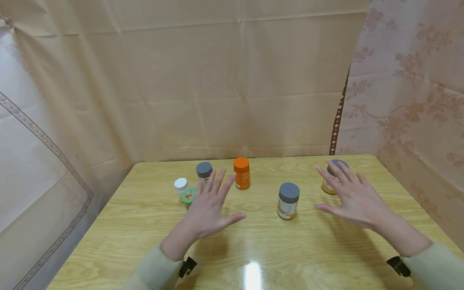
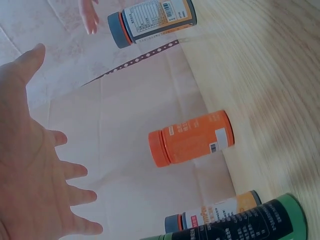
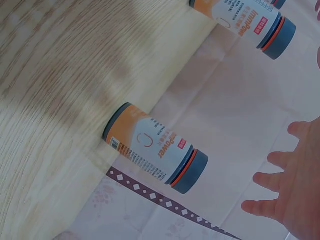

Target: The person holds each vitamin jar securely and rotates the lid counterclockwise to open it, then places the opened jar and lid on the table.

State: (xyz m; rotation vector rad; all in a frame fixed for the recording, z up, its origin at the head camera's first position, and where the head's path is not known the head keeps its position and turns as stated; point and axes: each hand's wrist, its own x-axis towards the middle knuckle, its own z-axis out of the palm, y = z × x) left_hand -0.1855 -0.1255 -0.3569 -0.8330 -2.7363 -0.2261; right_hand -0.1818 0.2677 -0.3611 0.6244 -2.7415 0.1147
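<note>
My left hand hovers over the table with fingers spread, holding nothing. Behind it, partly covered, are a white-capped bottle, a green-lidded canister and a grey-capped jar. The left wrist view shows the canister's dark printed side. An orange bottle stands upright just beyond the left fingertips. Between my hands is another grey-capped jar with a white and orange label. My right hand, also spread and holding nothing, partly hides a third grey-capped jar.
The wood-grain table ends at the back against a beige cloth. Floral cloth hangs along the right side, and pale cloth along the left. Light glares off the table's near part.
</note>
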